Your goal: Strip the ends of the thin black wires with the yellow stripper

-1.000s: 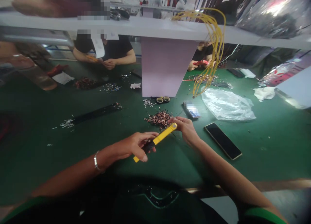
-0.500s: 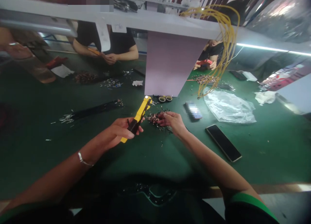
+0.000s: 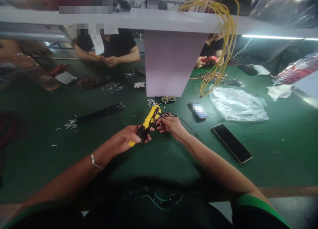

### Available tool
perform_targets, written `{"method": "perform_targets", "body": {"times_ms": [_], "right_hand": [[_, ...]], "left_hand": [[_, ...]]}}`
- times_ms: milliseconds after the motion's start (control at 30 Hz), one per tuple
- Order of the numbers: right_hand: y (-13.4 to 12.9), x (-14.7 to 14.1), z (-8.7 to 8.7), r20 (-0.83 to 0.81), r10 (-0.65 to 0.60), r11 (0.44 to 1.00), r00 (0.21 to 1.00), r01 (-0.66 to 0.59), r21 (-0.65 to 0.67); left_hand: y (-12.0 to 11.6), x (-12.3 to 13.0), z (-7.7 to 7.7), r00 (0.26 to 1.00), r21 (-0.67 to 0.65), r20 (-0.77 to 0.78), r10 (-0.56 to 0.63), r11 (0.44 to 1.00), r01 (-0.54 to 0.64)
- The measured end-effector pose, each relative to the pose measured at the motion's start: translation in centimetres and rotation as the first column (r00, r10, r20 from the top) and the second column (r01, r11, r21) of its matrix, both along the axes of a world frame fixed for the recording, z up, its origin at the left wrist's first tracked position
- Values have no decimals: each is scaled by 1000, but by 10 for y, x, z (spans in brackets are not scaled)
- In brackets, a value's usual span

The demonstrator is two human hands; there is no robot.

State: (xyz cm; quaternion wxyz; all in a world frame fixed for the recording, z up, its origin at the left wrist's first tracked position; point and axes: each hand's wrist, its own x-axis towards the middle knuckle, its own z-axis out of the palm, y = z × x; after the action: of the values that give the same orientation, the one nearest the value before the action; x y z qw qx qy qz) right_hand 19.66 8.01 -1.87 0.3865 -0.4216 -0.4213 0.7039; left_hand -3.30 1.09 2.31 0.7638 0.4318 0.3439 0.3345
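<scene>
My left hand (image 3: 130,136) is wrapped round the black handles of a yellow hand tool (image 3: 149,118), whose head points up and to the right. Close to that head, my right hand (image 3: 171,127) has its fingers bent together at the near side of a pile of small dark and copper-coloured wire pieces (image 3: 169,114). A thin dark wire (image 3: 191,129) trails past the right wrist; whether the fingertips hold its end is too small to tell. Behind the tool lie small silvery pieces (image 3: 150,102) and two dark rings (image 3: 165,99).
On the green table (image 3: 99,172) lie a phone (image 3: 232,143), a small pack (image 3: 198,111), a clear plastic bag (image 3: 238,104) and a bundle of black wires (image 3: 95,114). Yellow wires (image 3: 228,40) hang from the shelf (image 3: 164,19). People work across the table.
The tool's handles have spread apart and its head has moved right, nearer my right hand. My right hand has drawn to the near edge of the pile, and a dark wire now trails beside it.
</scene>
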Motion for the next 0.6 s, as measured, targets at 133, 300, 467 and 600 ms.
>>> {"method": "perform_targets", "body": {"times_ms": [133, 300, 467, 600], "right_hand": [[2, 2, 4, -36, -10, 1000, 999, 10, -1], [-13, 27, 21, -119, 30, 999, 992, -35, -40], [-25, 41, 25, -205, -14, 998, 979, 2, -56], [-27, 45, 22, -242, -49, 998, 969, 37, -54]], "left_hand": [[-1, 0, -1, 996, 15, 65, -53, 999, 53], [-1, 4, -6, 986, -5, 130, -99, 995, 101], [-1, 12, -10, 981, 11, 140, -131, 991, 131], [-1, 19, -13, 970, -8, 171, -170, 985, 174]]}}
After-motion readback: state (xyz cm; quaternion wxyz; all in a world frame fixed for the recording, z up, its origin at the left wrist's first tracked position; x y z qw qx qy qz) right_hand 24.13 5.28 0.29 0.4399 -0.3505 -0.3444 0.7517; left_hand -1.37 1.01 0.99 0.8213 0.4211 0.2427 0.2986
